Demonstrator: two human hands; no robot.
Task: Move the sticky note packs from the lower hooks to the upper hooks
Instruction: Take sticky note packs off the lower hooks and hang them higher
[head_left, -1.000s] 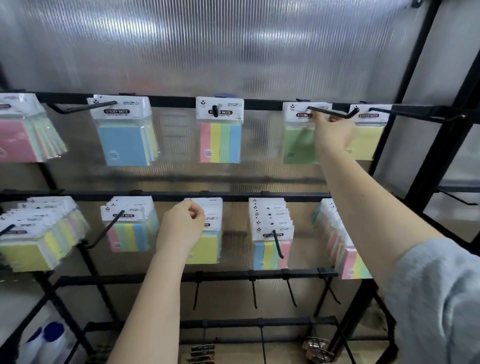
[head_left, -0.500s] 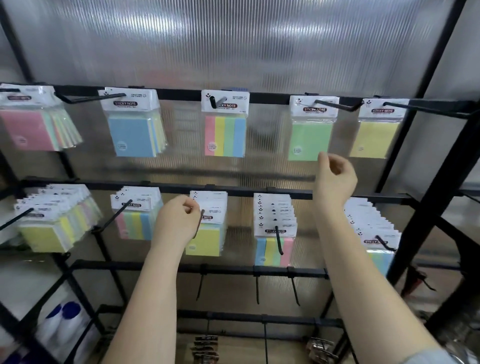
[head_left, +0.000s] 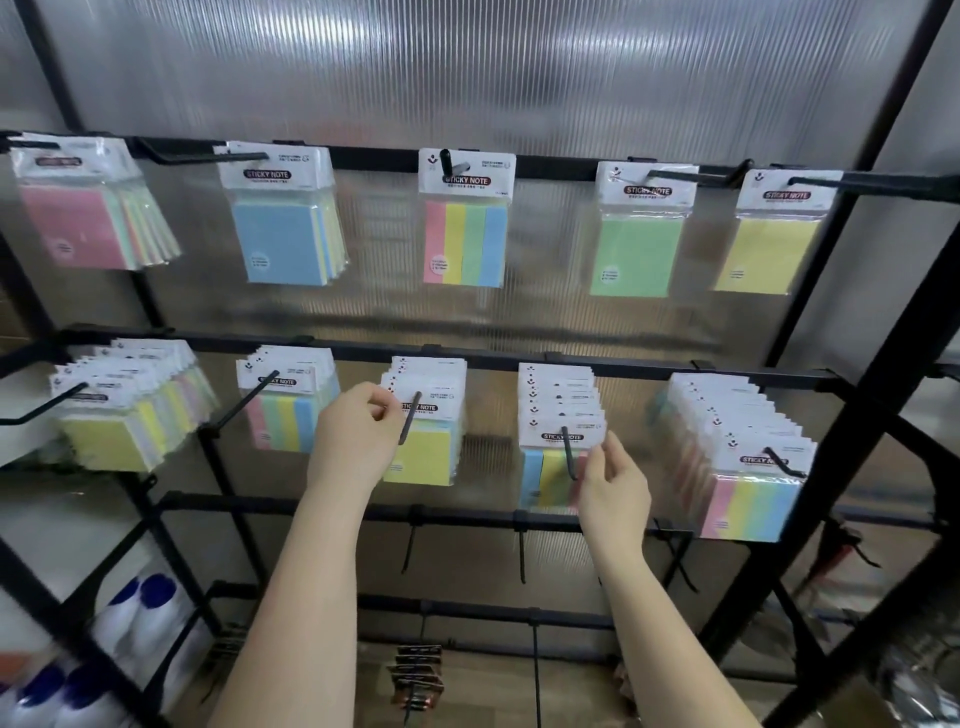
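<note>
Display rack with two rows of hooks, seen from your head. Your left hand (head_left: 358, 434) is curled at the header card of the front yellow pack (head_left: 423, 441) on the middle lower hook (head_left: 410, 423), thumb and forefinger closed on the card's left edge; the pack has not left the hook. Your right hand (head_left: 613, 480) reaches the next stack to the right, where its fingers (head_left: 597, 457), loosely spread, meet the right edge of the front striped pack (head_left: 558, 467) hanging on its lower hook (head_left: 570, 457); whether they already pinch it, you cannot tell. The step in hand, by the look of it, is the pick-off: both hands are taking a front pack from the lower row. The upper row carries a pink pack (head_left: 78, 218) at far left, then a blue pack (head_left: 283, 234), a striped upper pack (head_left: 465, 234), a green pack (head_left: 641, 244) and a yellow upper pack (head_left: 774, 244), each on an upper hook (head_left: 452, 163). Next, you probably need to slide each card outward along the hook and clear the upturned tip, then raise it and thread its hole onto a matching hook above. Bottles (head_left: 140, 618) stand lower left.
</note>
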